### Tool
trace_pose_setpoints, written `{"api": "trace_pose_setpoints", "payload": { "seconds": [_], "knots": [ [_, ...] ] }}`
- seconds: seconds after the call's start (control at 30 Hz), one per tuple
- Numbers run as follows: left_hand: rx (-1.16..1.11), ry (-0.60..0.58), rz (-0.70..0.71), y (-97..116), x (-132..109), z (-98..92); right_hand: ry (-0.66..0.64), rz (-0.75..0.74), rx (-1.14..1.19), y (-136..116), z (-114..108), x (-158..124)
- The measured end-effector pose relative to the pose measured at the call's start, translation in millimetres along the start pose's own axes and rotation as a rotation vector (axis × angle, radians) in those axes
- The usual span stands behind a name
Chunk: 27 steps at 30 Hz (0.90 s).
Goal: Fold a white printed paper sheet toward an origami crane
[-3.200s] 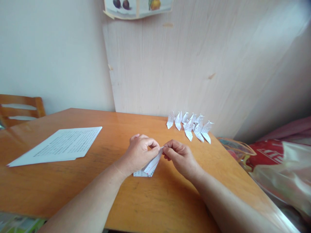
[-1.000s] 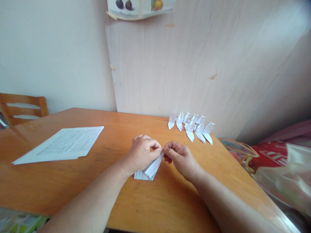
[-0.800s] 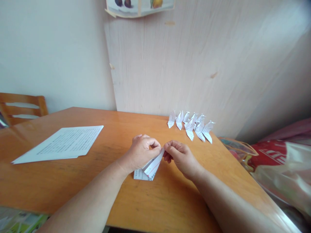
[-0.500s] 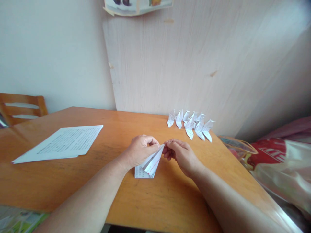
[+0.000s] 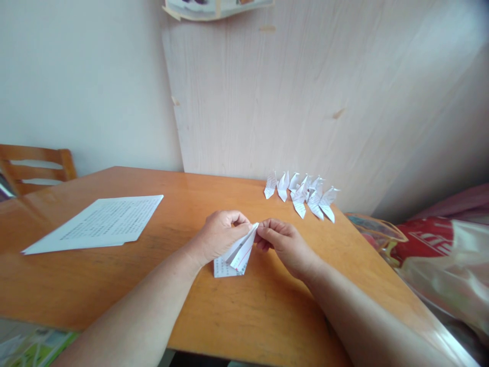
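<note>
Left hand (image 5: pixel 225 235), thumb and fingers pressed together, grips the folded paper (image 5: pixel 241 259) below its point. Right hand (image 5: pixel 281 243), fingers curled, pinches the point itself. Head view: paper sits between the bench's (image 5: pixel 214 318) near and far edges. White figures (image 5: pixel 300 198) cluster by the far right corner; printed sheets (image 5: pixel 110 221) lie toward the left end.

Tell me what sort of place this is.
Probably a room in a home, perhaps a dining corner: a wooden table stands by a pale wall, a wooden chair shows beyond its left side, and a partly cropped picture hangs above.
</note>
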<state>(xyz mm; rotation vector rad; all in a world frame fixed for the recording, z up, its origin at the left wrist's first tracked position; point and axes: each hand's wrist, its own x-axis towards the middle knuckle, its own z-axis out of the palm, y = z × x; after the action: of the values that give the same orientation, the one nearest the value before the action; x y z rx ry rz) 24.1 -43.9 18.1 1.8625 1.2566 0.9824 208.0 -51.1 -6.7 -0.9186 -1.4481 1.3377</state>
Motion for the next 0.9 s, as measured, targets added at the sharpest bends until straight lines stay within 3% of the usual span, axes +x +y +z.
{"api": "trace_pose_setpoints", "payload": {
  "seconds": [0.43,0.9],
  "knots": [
    [-0.046,-0.02,-0.048,2.0,0.4,-0.4,-0.011,-0.001,0.007,0.6,0.9,0.3],
    [-0.238,-0.119,-0.161,0.3,-0.8,-0.6,-0.009,0.026,0.003,0.2,1.7,0.0]
  ]
}}
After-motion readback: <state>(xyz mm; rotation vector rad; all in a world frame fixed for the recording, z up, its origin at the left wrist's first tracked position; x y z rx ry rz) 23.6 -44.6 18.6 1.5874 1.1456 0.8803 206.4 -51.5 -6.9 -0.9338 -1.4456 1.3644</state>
